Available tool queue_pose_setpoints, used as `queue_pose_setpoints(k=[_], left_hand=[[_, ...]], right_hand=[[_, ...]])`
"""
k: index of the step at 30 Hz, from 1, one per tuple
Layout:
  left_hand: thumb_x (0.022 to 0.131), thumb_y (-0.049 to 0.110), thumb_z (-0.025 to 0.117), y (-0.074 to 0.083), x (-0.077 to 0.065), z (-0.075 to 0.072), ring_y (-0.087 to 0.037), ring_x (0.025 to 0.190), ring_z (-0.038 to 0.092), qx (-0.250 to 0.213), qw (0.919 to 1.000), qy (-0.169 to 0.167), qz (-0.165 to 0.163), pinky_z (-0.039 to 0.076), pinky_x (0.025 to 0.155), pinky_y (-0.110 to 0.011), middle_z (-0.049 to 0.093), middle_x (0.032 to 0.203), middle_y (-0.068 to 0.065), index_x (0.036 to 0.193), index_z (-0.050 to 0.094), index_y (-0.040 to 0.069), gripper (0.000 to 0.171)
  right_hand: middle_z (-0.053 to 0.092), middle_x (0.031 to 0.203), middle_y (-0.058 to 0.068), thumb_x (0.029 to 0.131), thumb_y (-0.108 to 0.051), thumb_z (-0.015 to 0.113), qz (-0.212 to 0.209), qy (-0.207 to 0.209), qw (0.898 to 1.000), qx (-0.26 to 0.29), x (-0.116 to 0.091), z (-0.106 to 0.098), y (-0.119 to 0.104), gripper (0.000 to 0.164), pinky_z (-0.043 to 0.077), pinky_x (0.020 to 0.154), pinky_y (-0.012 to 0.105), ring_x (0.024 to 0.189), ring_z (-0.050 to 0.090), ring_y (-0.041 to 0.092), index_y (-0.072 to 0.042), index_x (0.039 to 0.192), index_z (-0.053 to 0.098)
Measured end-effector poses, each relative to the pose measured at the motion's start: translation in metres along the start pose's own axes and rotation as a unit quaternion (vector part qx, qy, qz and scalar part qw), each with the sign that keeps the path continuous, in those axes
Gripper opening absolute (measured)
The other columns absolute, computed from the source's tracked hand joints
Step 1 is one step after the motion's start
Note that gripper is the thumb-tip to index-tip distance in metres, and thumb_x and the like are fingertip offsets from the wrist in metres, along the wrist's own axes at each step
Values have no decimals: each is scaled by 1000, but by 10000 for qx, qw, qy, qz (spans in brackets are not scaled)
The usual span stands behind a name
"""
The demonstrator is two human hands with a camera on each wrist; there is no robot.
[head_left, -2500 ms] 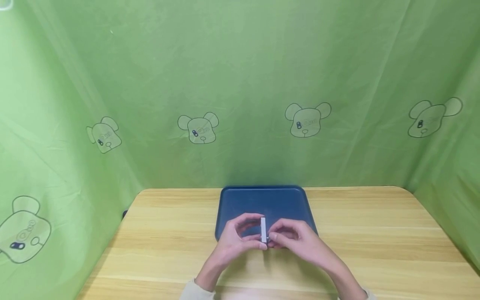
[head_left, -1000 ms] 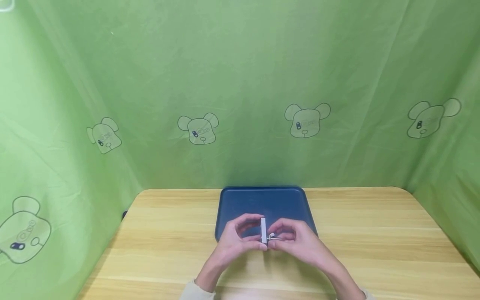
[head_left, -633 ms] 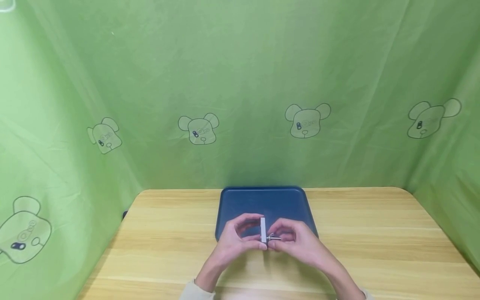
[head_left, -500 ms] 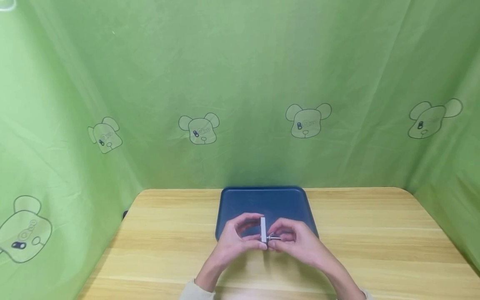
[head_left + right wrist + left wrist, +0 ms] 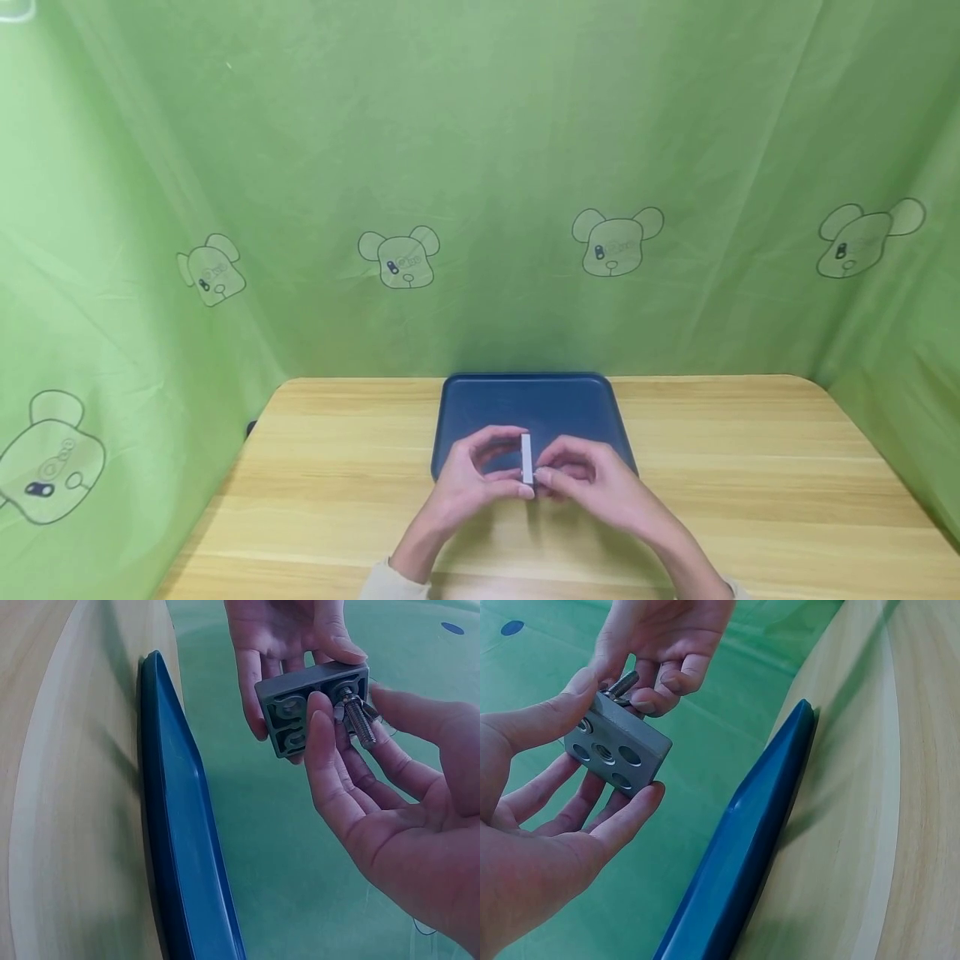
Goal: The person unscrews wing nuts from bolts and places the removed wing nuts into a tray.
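Observation:
My left hand (image 5: pixel 465 475) holds a small grey metal block (image 5: pixel 527 457) upright by its edges, between the thumb and the other fingers. Several round holes show on one face of the block in the left wrist view; the other face has recessed hollows. A threaded bolt (image 5: pixel 362 727) sticks out of that hollowed face near one corner, and a wing nut (image 5: pixel 340 712) sits on it close to the block. The thumb and fingers of my right hand (image 5: pixel 600 477) curl around the wing nut. In the head view, those fingers hide most of the bolt.
Behind the hands, a blue tray (image 5: pixel 525 385) lies at the far edge of the wooden table (image 5: pixel 360 450). Green cloth (image 5: pixel 480 150) printed with bear heads hangs at the back and both sides. Both hands are above the table, overlapping the tray's near part in the head view.
My right thumb and fingers have closed in over the wing nut and bolt, which showed between spread fingers half a second ago. My left hand and the block have stayed in place.

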State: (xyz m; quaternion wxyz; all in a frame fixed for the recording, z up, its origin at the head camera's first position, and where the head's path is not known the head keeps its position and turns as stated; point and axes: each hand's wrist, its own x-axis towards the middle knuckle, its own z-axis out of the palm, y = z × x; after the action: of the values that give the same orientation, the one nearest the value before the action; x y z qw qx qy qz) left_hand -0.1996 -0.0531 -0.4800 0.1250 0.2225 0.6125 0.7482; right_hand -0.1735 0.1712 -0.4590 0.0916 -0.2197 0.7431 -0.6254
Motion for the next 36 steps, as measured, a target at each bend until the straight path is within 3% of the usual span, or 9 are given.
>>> queue_pose_setpoints(k=[7,13,22,26,36], left_hand=[[71,-14,83,-1,0,1,-36,131,56,63,10000,-23,9,57,104,-45,60,139,-15,133,62,-1,67],[71,-14,83,-1,0,1,-37,131,55,70,10000,-42,6,56,104,-45,60,138,-16,133,62,-1,66],[72,-14,83,-3,1,2,-37,131,56,70,9999,-75,-8,57,104,-44,60,138,-15,133,62,-1,66],[72,-14,83,-4,2,3,-37,130,56,42,9999,-80,-47,57,103,-44,61,137,-16,134,60,-4,67],[71,-16,82,-4,0,2,-37,131,56,-43,10000,-19,-62,57,103,-44,62,138,-16,134,61,-4,67]], right_hand=[[70,105,21,106,-18,57,83,-17,10000,43,-1,-2,1,26,67,80,42,92,74,34,6,110,64],[71,104,20,105,-17,59,36,-17,10000,6,0,-2,1,27,67,81,42,91,74,33,9,111,63],[71,105,18,103,-17,63,52,-10,10000,-35,0,-3,2,21,66,83,43,94,74,30,2,109,67],[71,105,18,102,-16,64,38,-14,9999,-128,-1,-4,1,23,66,84,45,94,74,27,6,109,66],[72,103,17,98,-13,69,64,-56,9999,-90,-4,-3,-2,17,65,87,39,96,74,32,0,109,69]])
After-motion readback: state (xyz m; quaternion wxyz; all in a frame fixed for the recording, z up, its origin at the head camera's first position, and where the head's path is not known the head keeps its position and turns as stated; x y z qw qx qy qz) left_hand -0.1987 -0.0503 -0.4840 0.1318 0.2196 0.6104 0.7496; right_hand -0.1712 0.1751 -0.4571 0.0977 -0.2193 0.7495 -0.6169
